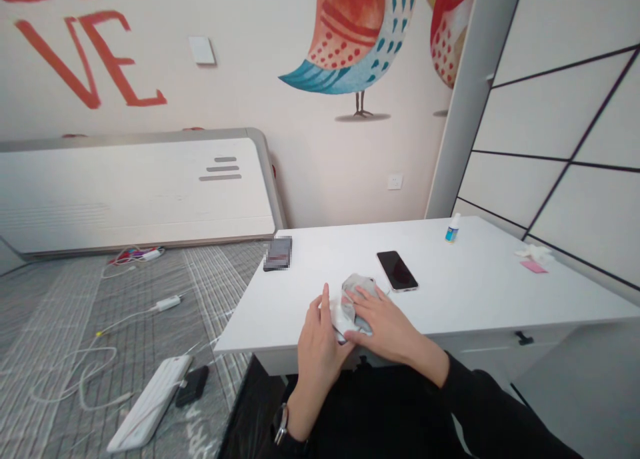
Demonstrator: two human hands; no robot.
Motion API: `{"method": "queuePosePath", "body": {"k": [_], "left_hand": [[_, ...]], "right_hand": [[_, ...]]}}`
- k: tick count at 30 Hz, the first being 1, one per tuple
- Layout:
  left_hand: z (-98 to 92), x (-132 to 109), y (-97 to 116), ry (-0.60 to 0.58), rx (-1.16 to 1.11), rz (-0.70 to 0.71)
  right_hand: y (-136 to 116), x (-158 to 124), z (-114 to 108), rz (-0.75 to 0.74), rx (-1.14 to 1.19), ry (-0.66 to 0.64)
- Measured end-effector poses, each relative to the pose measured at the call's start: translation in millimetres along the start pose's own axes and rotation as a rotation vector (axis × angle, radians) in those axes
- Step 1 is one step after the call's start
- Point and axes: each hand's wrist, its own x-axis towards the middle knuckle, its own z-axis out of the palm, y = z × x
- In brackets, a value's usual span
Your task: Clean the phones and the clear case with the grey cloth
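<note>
Worktop: a white top (pixel 330 249), with a dark drawer handle (pixel 524 338) on its front at the right.
Bundle: a crumpled grey-white bundle (pixel 359 284) is at the worktop's near edge, between the hands.
Left hand: the left hand (pixel 323 342) is cupped against the bundle's left side, index finger raised; cannot tell whether it grips.
Right hand: the right hand (pixel 383 322) lies over the bundle, fingers spread; any grip is hidden.
Beside the bundle: a dark-screened phone (pixel 397 270) lies just beyond the right hand.
Worktop's far side: a small white-and-blue bottle (pixel 452 230) stands upright; a pixelated grey item (pixel 278 253) lies at the left corner.
Worktop's right: white tissue (pixel 535 252) touches or nearly touches a pink slip (pixel 534 266).
Left of worktop: grey striped fabric (pixel 165 306) carries a long white block (pixel 150 406), a black box (pixel 192 386) and white cables (pixel 83 372).
Wall: pale, with painted birds (pixel 350 32), red letters (pixel 105 59) and a socket (pixel 395 182).
Right side: white panels (pixel 545 116) with black lines.
</note>
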Motion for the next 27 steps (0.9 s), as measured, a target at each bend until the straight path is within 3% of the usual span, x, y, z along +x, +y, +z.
{"method": "queuePosePath", "body": {"k": [3, 9, 14, 20, 25, 27], "left_hand": [[0.4, 0.0, -1.7, -0.003, 0.017, 0.012], [1.6, 0.3, -1.3, 0.010, -0.006, 0.008], [1.0, 0.4, -3.1, 0.001, 0.029, 0.016], [1.3, 0.5, -1.8, 0.002, 0.000, 0.010], [2.9, 1.2, -4.5, -0.024, 0.054, -0.019], [2.2, 1.2, -3.6, -0.024, 0.061, -0.009]], "right_hand": [[-5.5, -1.6, 0.6, -0.158, 0.075, -0.102], [0.2, 4.4, 1.2, 0.046, -0.015, 0.009], [-10.9, 1.5, 7.1, -0.165, 0.084, -0.089], [-2.5, 7.6, 2.9, 0.006, -0.028, 0.019], [-14.9, 0.1, 12.4, -0.179, 0.044, -0.064], [-9.6, 2.0, 8.7, -0.164, 0.011, -0.062]]}}
